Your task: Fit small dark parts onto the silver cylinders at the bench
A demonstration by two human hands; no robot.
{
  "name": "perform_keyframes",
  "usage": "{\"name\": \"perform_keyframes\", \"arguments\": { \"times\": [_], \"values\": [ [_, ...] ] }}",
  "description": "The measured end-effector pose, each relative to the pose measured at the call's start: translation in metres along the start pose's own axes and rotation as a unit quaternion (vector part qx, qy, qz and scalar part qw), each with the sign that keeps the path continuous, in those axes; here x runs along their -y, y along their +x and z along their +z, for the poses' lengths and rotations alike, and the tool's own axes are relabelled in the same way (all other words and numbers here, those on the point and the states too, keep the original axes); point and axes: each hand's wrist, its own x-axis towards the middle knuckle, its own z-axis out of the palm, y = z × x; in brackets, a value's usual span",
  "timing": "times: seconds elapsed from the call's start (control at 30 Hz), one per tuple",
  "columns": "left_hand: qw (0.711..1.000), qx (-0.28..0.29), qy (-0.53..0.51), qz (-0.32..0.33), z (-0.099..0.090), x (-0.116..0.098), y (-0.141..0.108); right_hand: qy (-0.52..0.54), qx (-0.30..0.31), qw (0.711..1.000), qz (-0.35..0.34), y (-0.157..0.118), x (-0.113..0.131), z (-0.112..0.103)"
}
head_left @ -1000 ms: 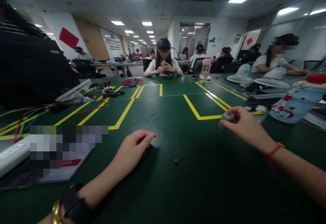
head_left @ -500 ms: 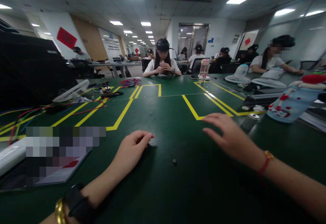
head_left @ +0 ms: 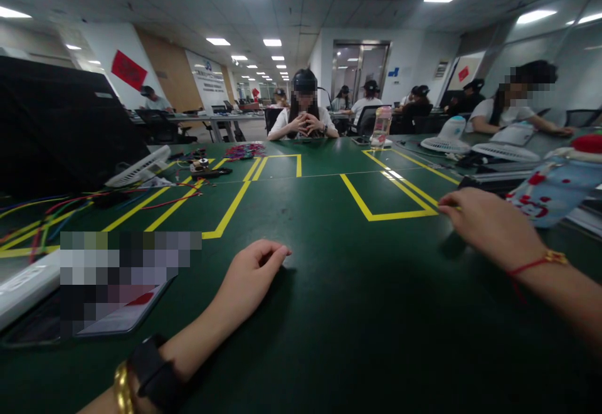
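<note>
Over the green table (head_left: 329, 313), my left hand (head_left: 258, 273) is closed, its thumb pressed against the curled fingers near the middle. Whatever lies between those fingertips, if anything, is too small to make out. My right hand (head_left: 491, 226) is at the right, beside the corner of the yellow tape (head_left: 404, 216). Its fingers are drawn together and bent downward, and what they hold, if anything, is hidden. A light blue cup with a red lid (head_left: 548, 191) stands just beyond this hand.
A phone (head_left: 126, 317) and a white bar (head_left: 31, 288) lie at the left, with coloured wires (head_left: 51, 219) behind. White fans (head_left: 446, 141) and a pink bottle (head_left: 382, 127) stand farther back. A person (head_left: 305, 119) sits opposite with hands together.
My right hand has moved right and its spread fingers have come together. The small dark ring-like part on the table and the metal cylinder at the right no longer show. My left hand stays closed.
</note>
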Motion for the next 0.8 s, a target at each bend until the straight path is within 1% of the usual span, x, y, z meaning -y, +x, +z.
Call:
{"name": "perform_keyframes", "arguments": {
  "times": [0.07,0.13,0.17,0.3,0.43,0.6,0.8],
  "values": [
    [1.000,0.001,-0.001,0.000,0.000,-0.001,-0.001,-0.041,0.059,0.994,0.084,0.009,-0.031,-0.001],
    [1.000,0.002,-0.001,0.001,0.000,-0.001,-0.002,-0.039,0.104,0.987,0.116,0.013,-0.050,-0.001],
    [1.000,0.001,-0.001,0.001,0.000,-0.001,-0.002,-0.036,0.107,0.986,0.120,0.013,-0.055,-0.001],
    [1.000,0.000,0.000,0.003,0.000,-0.002,-0.002,-0.050,0.080,0.986,0.137,0.014,-0.060,0.002],
    [1.000,0.004,0.001,0.004,0.001,-0.002,-0.002,-0.043,0.109,0.983,0.140,0.017,-0.064,0.003],
    [1.000,0.001,0.001,0.008,0.001,-0.002,-0.002,-0.025,0.132,0.979,0.155,0.021,-0.077,0.006],
    [1.000,0.002,-0.001,0.004,0.000,-0.003,-0.003,-0.015,0.117,0.978,0.170,0.021,-0.081,0.009]
  ]
}}
